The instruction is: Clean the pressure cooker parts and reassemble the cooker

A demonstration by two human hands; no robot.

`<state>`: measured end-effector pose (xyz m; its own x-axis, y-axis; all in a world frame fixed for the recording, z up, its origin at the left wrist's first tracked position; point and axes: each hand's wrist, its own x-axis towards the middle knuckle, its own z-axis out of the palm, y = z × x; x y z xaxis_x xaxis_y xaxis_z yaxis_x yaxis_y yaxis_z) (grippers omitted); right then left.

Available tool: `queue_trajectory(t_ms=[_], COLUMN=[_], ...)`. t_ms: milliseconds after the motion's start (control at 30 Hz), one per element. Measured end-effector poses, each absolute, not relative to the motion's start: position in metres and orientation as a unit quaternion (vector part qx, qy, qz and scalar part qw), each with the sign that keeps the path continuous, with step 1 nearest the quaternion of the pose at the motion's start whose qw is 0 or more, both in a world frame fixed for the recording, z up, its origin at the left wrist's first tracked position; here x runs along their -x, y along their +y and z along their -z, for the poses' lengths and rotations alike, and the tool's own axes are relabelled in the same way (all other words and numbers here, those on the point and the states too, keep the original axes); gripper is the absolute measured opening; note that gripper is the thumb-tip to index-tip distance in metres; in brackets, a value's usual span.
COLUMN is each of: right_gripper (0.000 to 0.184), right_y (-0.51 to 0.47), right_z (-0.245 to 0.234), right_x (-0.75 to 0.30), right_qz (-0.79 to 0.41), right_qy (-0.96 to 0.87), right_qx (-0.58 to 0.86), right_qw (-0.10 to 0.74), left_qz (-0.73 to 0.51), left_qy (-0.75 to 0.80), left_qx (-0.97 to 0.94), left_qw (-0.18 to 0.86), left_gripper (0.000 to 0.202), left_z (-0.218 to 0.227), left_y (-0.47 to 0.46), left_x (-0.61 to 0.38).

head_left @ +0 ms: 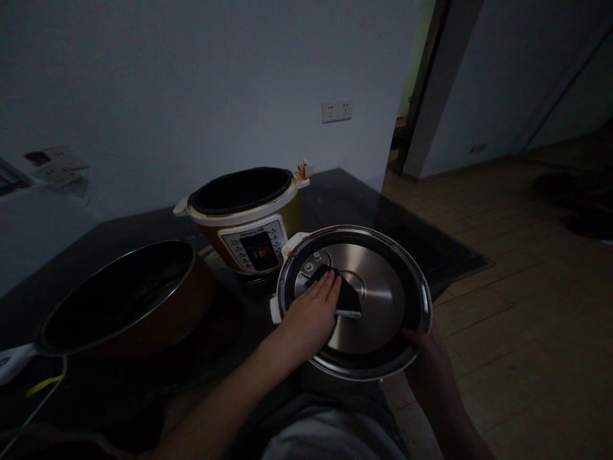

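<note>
A round pressure cooker lid (383,287) is held tilted above the table edge, its shiny metal inner side and black seal facing me. My left hand (311,319) presses a folded black cloth (349,301) against the inner face, beside the small valve fittings. Its fingers lie together over the cloth. My right hand (428,358) grips the lid's rim at the lower right, with the thumb over the edge and the other fingers hidden behind. Just behind the lid stands the electric pressure cooker (208,236), lidless, with a dark interior and a front control panel.
A wide brown pan (191,306) with a white handle (16,361) sits on the dark table (354,198) at left. A cable and a yellow strip (44,386) lie near it. The wall carries sockets (336,111). Tiled floor (522,306) extends to the right.
</note>
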<state>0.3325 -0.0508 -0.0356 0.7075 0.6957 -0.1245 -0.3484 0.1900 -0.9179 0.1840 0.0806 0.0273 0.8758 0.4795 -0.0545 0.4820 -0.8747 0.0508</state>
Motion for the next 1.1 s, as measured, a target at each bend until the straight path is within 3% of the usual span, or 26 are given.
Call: queue_trajectory(t_ms=[233,367,533,733,967,1100], right_gripper=[0.037,0.043,0.048,0.050,0.067,0.066], right_y=[-0.053,-0.051,-0.049,-0.050,-0.050,-0.051], right_z=[0.043,0.037,0.031,0.038,0.041,0.049], right_x=[-0.336,-0.333,-0.328,-0.330,-0.327,-0.330], right_qz=[-0.368,-0.382,-0.389,-0.376,-0.368,-0.357], right_qy=[-0.122,-0.091,-0.083,-0.076,-0.125,-0.129], right_qx=[0.519,0.504,0.495,0.496,0.496,0.511], right_qw=[0.762,0.769,0.773,0.779,0.776,0.772], left_qz=[0.024,0.021,0.013,0.009,0.017,0.015], left_qy=[0.223,0.266,0.307,0.310,0.175,0.117], left_qx=[-0.974,-0.960,-0.945,-0.946,-0.984,-0.993], left_qw=[0.003,-0.087,-0.111,-0.095,-0.031,-0.004], left_gripper=[0.065,0.056,0.052,0.052,0.060,0.057], left_z=[-0.037,-0.036,-0.036,-0.034,-0.034,-0.029], left_y=[0.100,0.103,0.104,0.102,0.097,0.087], left_x=[-0.207,-0.226,-0.241,-0.252,-0.263,-0.262])
